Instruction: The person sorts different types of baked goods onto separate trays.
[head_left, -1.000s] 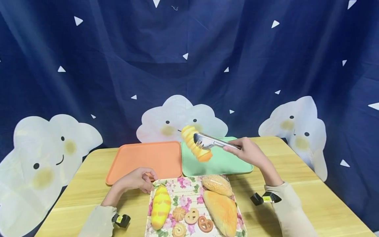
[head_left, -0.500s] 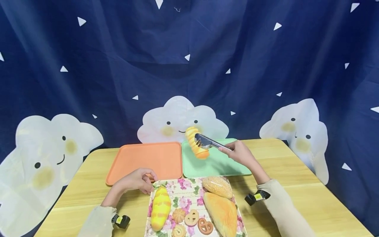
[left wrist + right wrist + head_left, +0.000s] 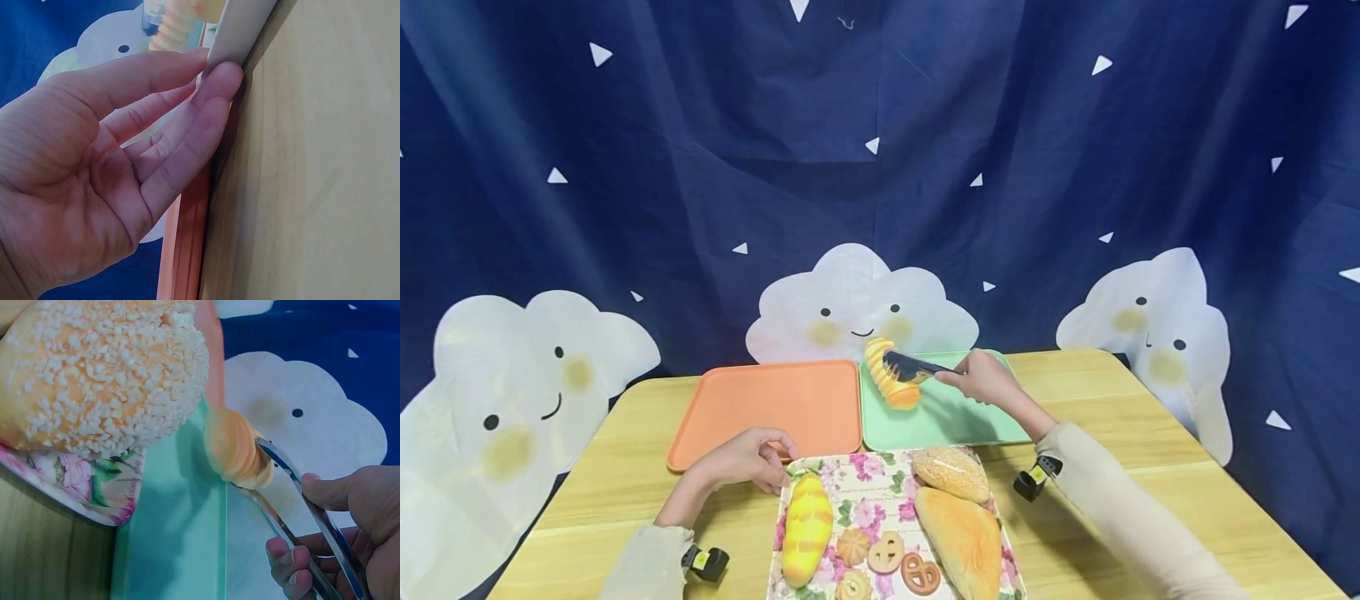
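Right hand (image 3: pixel 981 385), fingers squeezing metal tongs (image 3: pixel 917 367), has lowered the yellow-orange spiral bread roll (image 3: pixel 887 382) onto the mint-green tray (image 3: pixel 970 417); left hand (image 3: pixel 741 458), fingers loosely curled, steadies the floral tray (image 3: pixel 880 483).

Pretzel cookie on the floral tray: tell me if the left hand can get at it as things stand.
Probably yes. The left hand only rests at the floral tray's corner, holding nothing, and the pretzel cookie lies uncovered near the front; the hand would just reach over the yellow bread.

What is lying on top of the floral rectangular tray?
On the floral rectangular tray: a yellow striped loaf, a sesame bun, a long golden bread and small cookies. Its near edge is out of view.
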A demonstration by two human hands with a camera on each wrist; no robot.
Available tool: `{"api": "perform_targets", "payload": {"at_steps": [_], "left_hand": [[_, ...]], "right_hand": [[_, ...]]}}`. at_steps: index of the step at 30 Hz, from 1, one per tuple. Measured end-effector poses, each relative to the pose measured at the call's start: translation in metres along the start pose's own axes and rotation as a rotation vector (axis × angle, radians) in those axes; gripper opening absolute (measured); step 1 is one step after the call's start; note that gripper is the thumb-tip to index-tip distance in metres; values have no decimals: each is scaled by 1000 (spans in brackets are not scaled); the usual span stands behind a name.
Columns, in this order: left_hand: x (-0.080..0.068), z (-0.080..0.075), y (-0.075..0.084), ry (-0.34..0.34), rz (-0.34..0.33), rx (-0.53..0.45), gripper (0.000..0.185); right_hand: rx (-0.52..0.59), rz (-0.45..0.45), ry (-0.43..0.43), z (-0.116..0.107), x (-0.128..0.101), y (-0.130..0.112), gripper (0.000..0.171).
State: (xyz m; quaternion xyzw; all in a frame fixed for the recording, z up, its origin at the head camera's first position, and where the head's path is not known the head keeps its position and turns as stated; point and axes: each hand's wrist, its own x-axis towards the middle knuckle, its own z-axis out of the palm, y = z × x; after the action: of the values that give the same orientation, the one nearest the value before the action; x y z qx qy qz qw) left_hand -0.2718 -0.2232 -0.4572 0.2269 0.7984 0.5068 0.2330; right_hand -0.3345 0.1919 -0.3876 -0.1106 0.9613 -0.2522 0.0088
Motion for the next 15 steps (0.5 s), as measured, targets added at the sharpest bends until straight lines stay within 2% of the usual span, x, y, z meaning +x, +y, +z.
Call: {"api": "perform_targets", "payload": {"at_steps": [7,15], "left_hand": [[-1,-1,0,3,-1,-1,33],[-1,1,0,4,-10,-29,34]], "right_hand": [[-37,40,-44,-2,3,-14,59],[-86,34,-64,4,2,-22,62]]}}
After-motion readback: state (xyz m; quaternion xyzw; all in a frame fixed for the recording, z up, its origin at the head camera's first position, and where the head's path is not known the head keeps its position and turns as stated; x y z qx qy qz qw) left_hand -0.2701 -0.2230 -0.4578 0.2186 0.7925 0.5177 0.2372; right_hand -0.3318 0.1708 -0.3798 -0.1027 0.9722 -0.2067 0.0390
